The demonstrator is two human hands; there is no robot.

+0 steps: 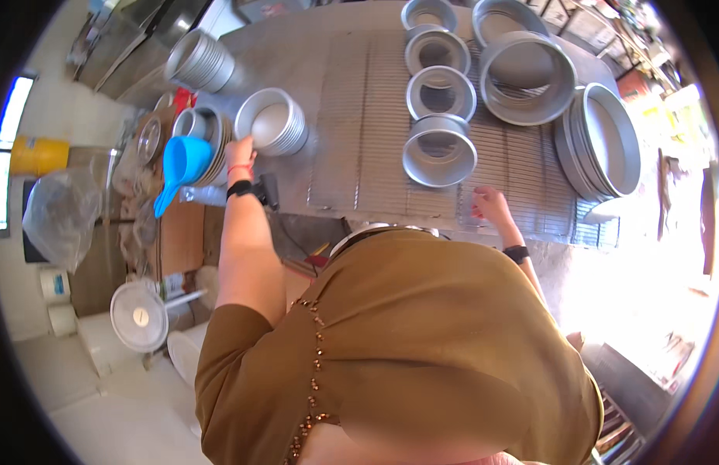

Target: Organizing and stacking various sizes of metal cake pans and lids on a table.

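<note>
My left hand is at the near-left rim of a stack of round metal cake tins, its fingers closed on the top tin's edge. Left of that hand is a blue plastic dipper beside a pile of bowls and tins. On the right, my right hand hovers by the near edge of a wire rack, fingers loosely bent, holding nothing. A row of small round tins stands on the rack. Larger tins are behind to the right.
Another tall stack of tins is at the back left of the metal table. Large nested tins lean tilted at the right edge. A clear plastic bag and a white stand with a round plate are off to the left.
</note>
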